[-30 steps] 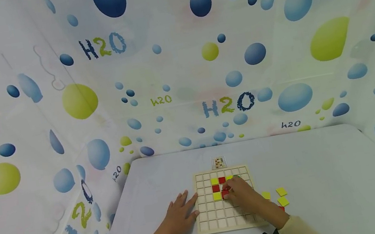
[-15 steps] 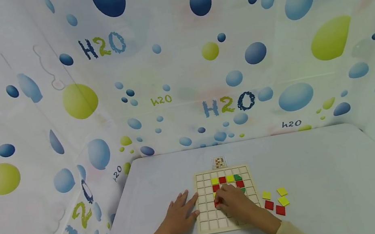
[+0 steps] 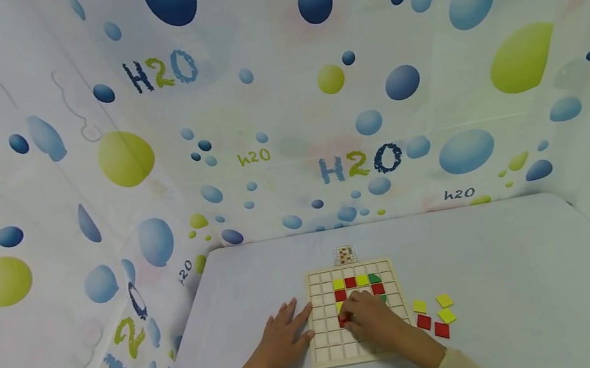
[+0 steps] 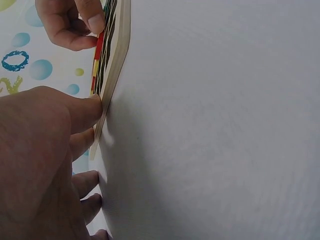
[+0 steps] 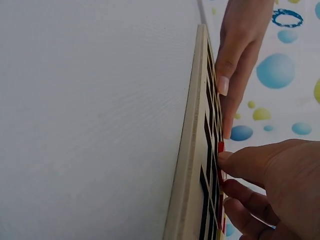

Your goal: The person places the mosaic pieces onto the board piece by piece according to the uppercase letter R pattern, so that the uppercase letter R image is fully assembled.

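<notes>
A square wooden grid board point(image 3: 328, 354) lies on the white table. Spread and fairly straight, my left hand point(image 3: 282, 340) rests at the board's left edge, its thumb and a finger touching the rim. My right hand point(image 3: 371, 321) is over the board's middle and pinches a red tile point(image 3: 343, 323) at a cell, thumb and fingers curled around it. The right wrist view shows the thumb on that red tile point(image 5: 221, 150). Yellow tiles point(image 3: 362, 280), red tiles point(image 3: 378, 289) and green pieces point(image 3: 374, 278) sit in cells farther back. The right hand hides some cells.
Right of the board lie loose yellow tiles point(image 3: 444, 300) and red tiles point(image 3: 442, 330). A small card with a printed grid pattern point(image 3: 345, 254) lies behind the board. Patterned curtains point(image 3: 284, 115) surround the table point(image 3: 494, 268).
My right hand has moved left and nearer across the board with the red tile, then stayed almost still over the last half second. My left hand has kept its place.
</notes>
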A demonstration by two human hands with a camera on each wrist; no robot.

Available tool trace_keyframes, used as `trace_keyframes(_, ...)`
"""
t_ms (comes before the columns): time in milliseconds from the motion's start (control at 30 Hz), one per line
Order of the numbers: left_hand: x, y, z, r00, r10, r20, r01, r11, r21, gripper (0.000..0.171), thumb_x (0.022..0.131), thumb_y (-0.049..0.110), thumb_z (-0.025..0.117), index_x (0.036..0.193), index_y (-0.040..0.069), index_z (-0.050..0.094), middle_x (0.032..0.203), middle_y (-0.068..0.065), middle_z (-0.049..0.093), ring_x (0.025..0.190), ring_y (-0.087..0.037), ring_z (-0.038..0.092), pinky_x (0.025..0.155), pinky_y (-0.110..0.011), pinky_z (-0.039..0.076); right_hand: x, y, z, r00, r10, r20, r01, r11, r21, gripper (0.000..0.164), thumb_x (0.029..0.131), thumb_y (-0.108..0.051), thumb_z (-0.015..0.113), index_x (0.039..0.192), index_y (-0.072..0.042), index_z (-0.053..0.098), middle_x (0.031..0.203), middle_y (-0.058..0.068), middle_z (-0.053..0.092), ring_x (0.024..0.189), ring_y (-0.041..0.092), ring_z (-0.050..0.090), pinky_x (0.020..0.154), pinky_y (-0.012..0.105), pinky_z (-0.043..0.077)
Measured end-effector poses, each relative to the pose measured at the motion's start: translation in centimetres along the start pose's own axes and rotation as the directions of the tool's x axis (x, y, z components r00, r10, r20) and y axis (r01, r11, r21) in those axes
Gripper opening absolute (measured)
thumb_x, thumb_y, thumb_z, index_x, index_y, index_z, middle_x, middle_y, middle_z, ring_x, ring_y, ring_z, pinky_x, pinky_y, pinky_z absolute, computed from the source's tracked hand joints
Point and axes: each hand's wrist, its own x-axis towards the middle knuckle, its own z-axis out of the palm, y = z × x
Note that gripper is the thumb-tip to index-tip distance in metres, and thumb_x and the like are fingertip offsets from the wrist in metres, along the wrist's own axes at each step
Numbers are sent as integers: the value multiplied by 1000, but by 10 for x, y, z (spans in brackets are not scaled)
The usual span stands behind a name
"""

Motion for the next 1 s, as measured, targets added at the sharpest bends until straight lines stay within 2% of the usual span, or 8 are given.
trace_keyframes(333, 2, 2, 0, 1000, 6, -14, -6, 1000, 11, 61, 107, 44, 59, 162, 22, 45, 170, -21, 32, 158, -47, 27, 122, -74, 21, -1, 1, -1, 1000, 5, -1, -5, 999, -34, 8, 96, -23, 80, 100, -22, 73, 101, -7, 65, 91, 12, 54, 83, 35, 53)
trace_keyframes(533, 3, 2, 1, 1000, 1, -8, -1, 1000, 12, 62, 107, 45, 59, 162, 23, 44, 170, -21, 32, 158, -47, 26, 122, -74, 20, -7, 3, -7, 999, -6, -39, 5, 999, -42, 8, 95, -21, 80, 103, -20, 76, 104, -4, 66, 97, 15, 60, 83, 37, 53)
trace_keyframes(667, 3, 2, 2, 1000, -10, 3, 10, 1000, 17, 62, 107, 46, 58, 163, 23, 44, 171, -20, 31, 159, -46, 25, 123, -73, 20, -16, 14, -16, 996, 83, -43, -83, 997, 6, 13, 93, -20, 81, 105, -20, 76, 108, -4, 65, 107, 19, 61, 87, 44, 50)
trace_keyframes(767, 2, 3, 2, 1000, -12, 7, 12, 1000, 21, 62, 107, 46, 58, 163, 23, 44, 171, -20, 31, 159, -46, 25, 123, -73, 20, -26, 27, -28, 983, 178, -31, -177, 983, 43, 15, 92, -21, 83, 104, -21, 72, 107, -4, 62, 107, 20, 58, 91, 48, 49)
trace_keyframes(867, 2, 3, 2, 1000, -10, 5, 10, 1000, 16, 62, 107, 44, 58, 163, 22, 44, 170, -21, 31, 158, -47, 25, 123, -74, 20, -37, 43, -45, 961, 275, -5, -274, 960, 58, 20, 91, -22, 84, 105, -21, 70, 107, -2, 60, 104, 20, 56, 90, 50, 48)
trace_keyframes(1000, 2, 3, 2, 1000, -4, -6, 4, 1000, 22, 61, 107, 43, 59, 162, 20, 45, 170, -22, 32, 157, -48, 27, 122, -74, 21, -49, 65, -67, 918, 393, 59, -394, 919, 7, 31, 88, -27, 87, 110, -16, 68, 108, 4, 62, 100, 22, 59, 90, 53, 50)
